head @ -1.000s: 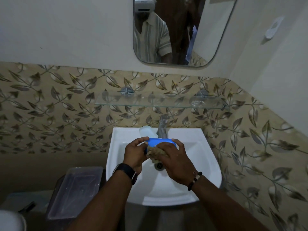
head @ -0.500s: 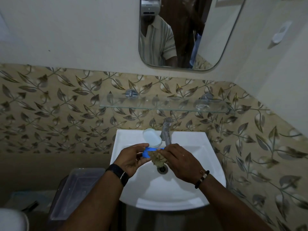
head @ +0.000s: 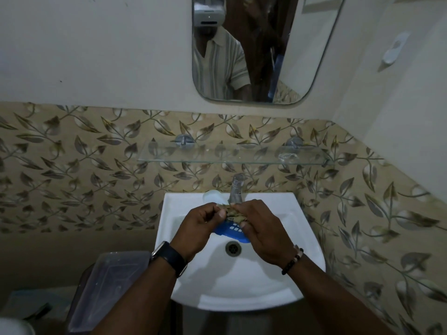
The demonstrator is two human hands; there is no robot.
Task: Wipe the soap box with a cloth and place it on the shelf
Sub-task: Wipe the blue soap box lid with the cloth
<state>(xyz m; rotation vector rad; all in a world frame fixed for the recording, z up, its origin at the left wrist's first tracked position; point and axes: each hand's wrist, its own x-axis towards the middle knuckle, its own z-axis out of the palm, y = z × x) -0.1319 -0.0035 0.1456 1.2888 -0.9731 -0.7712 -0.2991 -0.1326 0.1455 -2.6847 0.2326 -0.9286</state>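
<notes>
1. I see the left hand (head: 198, 228) and right hand (head: 262, 232) gripping the brown cloth (head: 233, 213) against the blue soap box (head: 231, 229) over the white basin (head: 278, 281).
2. Tap (head: 235, 188) behind; glass shelf (head: 217, 154) above holds no soap box.
3. No legible writing.

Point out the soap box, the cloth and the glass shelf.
soap box (head: 232, 231): head view, slotted blue face.
cloth (head: 234, 213): head view, bunched middle between the hands.
glass shelf (head: 217, 157): head view, bare front edge.

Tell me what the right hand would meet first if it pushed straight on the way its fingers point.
Probably the left hand: the right hand points left and slightly away, its fingers already on the brownish cloth bunched between both hands above the blue slotted soap box. Depth is unclear.
</notes>
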